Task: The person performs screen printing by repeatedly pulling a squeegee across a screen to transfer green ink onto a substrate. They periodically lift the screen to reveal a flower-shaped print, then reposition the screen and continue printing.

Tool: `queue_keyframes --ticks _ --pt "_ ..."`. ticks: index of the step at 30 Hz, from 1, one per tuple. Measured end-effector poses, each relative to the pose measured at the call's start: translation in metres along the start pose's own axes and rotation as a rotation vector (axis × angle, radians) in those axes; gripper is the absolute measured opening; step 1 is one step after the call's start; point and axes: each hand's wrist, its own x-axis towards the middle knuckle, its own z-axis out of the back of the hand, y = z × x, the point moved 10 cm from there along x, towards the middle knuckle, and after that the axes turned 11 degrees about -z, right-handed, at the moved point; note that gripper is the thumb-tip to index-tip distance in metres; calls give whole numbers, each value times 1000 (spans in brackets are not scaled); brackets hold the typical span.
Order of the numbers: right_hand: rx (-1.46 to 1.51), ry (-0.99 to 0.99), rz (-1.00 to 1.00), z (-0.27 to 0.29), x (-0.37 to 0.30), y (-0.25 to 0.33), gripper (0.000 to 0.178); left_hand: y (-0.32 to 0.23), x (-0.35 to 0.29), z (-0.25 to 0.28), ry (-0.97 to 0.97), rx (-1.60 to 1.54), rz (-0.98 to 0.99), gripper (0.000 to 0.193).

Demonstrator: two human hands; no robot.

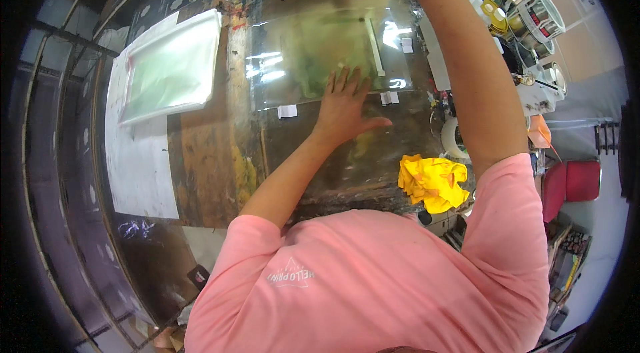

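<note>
Head view: the left hand (345, 108) lies flat, fingers spread and gripping nothing, on the near edge of a clear sheet (320, 40) on the stained tabletop (207, 173). The sheet's long axis runs left-right. The right hand is out of view. A yellow rag (433, 183) lies near.

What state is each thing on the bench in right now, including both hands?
Left hand: open, flat, pressing the near edge of the clear sheet.
Right hand: out of view past the top edge; only the arm shows.
Clear sheet: lying flat, taped at its near edge.
Tape tabs: stuck along that edge.
Yellow cloth: crumpled, loose, untouched.
Pale green sheets: stacked flat on white paper.
</note>
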Motion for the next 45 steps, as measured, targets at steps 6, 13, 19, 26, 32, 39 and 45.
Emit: queue_keyframes --ticks 6,13,19,26,32,39,45 --pt "-42 20 -10 0 1 3 46 3 1 6 -19 -3 -20 106" --pt "-101 -85 -19 20 -18 -7 48 104 -24 116 -600 -582 622 89" --pt "-209 54 89 -36 -106 3 51 112 -58 194 -561 -958 645 77" --pt "91 690 -44 -112 -199 -32 37 111 -133 109 -382 -330 650 95" --pt "-23 716 -143 -128 -253 -23 37 107 -136 93 -217 92 570 107" --pt "-80 518 -34 -166 -228 -42 41 108 -141 93 -197 27 595 103" --pt "-180 437 4 -251 -119 -116 42 108 -137 96 -261 21 566 99"
